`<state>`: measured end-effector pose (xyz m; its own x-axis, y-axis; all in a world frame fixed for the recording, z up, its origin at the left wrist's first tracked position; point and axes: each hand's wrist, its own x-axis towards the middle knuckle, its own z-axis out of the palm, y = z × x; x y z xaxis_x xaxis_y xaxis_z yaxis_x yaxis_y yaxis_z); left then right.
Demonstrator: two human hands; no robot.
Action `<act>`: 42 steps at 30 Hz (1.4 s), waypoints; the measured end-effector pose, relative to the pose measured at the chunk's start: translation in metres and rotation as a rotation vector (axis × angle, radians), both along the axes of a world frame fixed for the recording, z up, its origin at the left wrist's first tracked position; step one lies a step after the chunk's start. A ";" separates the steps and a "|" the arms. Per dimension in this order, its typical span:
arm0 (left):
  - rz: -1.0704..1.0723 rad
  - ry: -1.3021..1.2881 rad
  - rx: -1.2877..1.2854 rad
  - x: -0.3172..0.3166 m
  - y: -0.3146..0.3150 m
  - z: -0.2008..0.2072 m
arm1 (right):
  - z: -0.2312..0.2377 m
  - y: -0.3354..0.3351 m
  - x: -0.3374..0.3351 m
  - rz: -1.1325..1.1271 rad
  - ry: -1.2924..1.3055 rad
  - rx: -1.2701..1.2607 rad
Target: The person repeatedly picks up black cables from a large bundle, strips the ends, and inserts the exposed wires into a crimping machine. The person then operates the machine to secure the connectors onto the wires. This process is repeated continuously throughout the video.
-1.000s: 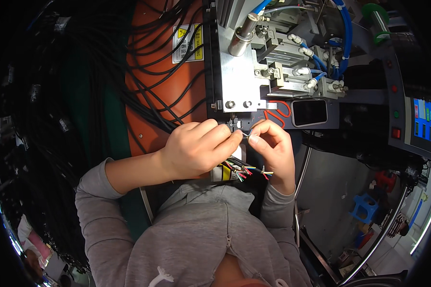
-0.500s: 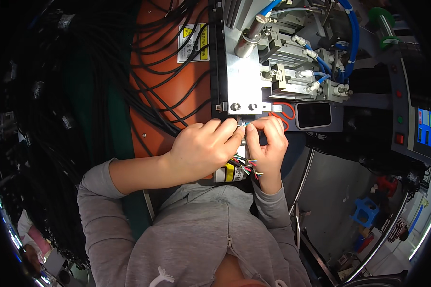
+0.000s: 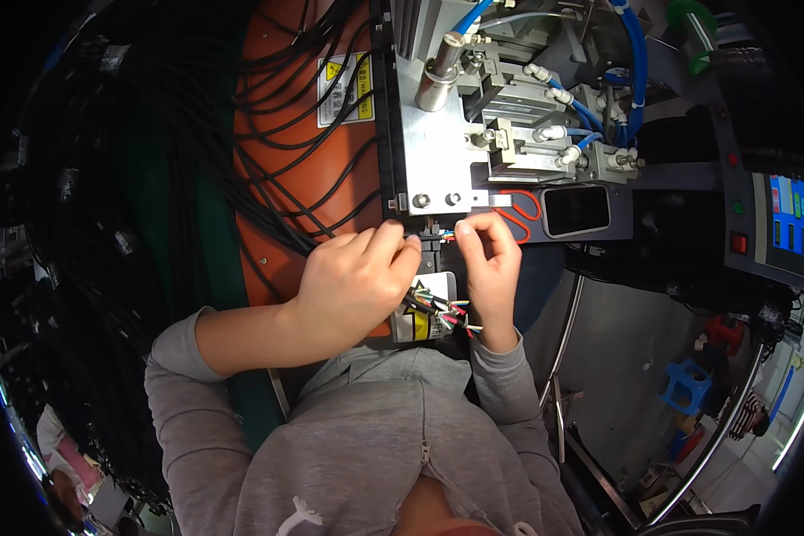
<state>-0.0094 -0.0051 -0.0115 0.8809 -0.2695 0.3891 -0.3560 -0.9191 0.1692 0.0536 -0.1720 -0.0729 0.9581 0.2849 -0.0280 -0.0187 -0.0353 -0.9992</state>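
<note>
My left hand (image 3: 357, 275) is closed, its thumb and forefinger pinching a black cable (image 3: 430, 238) below the metal block. Thin coloured wires (image 3: 448, 237) come out of the cable's stripped end, and my right hand (image 3: 493, 268) pinches their tips between thumb and forefinger. Just below the fingers hangs a bundle of other stripped cable ends (image 3: 441, 309), with red, green, white and yellow strands fanned out. It lies over a white and yellow label (image 3: 411, 328). The fingers partly hide the cable being held.
A machine with a bright metal plate (image 3: 438, 152) and blue air hoses (image 3: 636, 80) stands ahead. Red-handled scissors (image 3: 531, 217) and a phone (image 3: 577, 212) lie to the right. Many black cables (image 3: 277, 170) cross the orange surface (image 3: 330, 179) at left. A control panel (image 3: 788, 214) stands far right.
My hands have moved slightly apart, uncovering the black cable and its coloured wires between them. The whole view has shifted a little, so the machine sits further left.
</note>
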 end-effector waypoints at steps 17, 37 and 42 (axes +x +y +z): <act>-0.257 -0.253 -0.273 0.012 0.006 0.006 | 0.022 -0.021 0.005 0.146 -0.218 0.339; -0.123 -0.096 -0.153 0.004 0.002 0.003 | 0.050 0.001 -0.004 -0.024 -0.790 -0.288; -0.183 -0.054 -0.121 0.008 0.005 0.001 | 0.060 -0.012 0.004 0.236 -0.358 -0.332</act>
